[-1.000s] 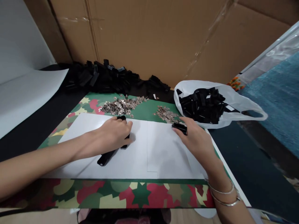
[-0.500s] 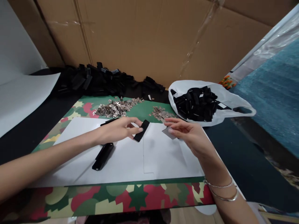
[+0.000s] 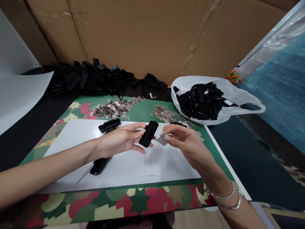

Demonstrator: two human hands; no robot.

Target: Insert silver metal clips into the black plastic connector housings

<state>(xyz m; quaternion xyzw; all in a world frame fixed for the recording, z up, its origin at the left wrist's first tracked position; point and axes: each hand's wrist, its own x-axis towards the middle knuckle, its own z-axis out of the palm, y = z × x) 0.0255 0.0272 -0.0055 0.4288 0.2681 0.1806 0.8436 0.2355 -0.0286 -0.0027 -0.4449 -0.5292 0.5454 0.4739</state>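
Between the thumb and fingers of my left hand point(image 3: 124, 138) is a small black plastic piece point(image 3: 149, 134), tilted above the white sheet point(image 3: 128, 173). My right hand point(image 3: 186, 143) pinches a thin grey flat piece point(image 3: 162, 139) by its edge, just right of the black piece; the two look close but apart. Under and beyond my left wrist lie more black pieces, one near the front point(image 3: 98, 166) and one further back point(image 3: 109, 125). Behind my right fingers, part of another black piece point(image 3: 178, 124) shows.
Two heaps of small metal parts, left point(image 3: 115, 108) and right point(image 3: 164, 113), lie on the green patterned paper point(image 3: 140, 203). A white plastic bag point(image 3: 228, 119) holds many black pieces. A long pile of black pieces point(image 3: 90, 79) lies against the cardboard point(image 3: 143, 35).
My right hand has moved left with the grey piece, close to the black piece. My left hand has turned the black piece and shifted slightly right. The view has shifted a little.
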